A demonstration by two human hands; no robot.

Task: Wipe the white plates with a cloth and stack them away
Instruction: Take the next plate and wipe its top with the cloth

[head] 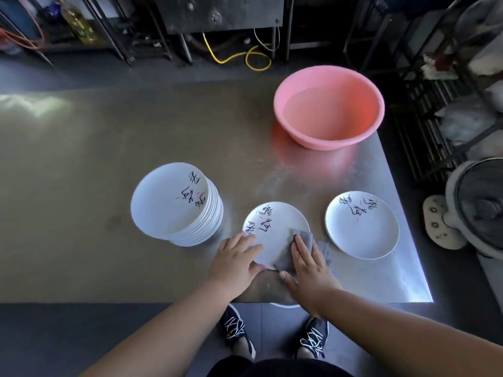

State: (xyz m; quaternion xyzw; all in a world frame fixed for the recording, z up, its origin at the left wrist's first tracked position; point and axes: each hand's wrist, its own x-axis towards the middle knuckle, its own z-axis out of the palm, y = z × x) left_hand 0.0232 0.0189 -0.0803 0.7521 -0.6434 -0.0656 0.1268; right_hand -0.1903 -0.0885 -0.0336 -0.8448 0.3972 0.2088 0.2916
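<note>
On the table (136, 148), the left hand (236, 263) steadies the middle plate (275, 229), fingers spread flat on its rim. The right hand (307, 263) presses a grey cloth (321, 248) onto it, fingers flat. A plate stack (174, 202) sits left, a single plate (362, 227) right.

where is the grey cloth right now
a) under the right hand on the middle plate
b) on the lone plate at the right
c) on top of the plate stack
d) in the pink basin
a: the right hand presses the grey cloth onto the middle plate, while the left hand steadies its rim.
</note>
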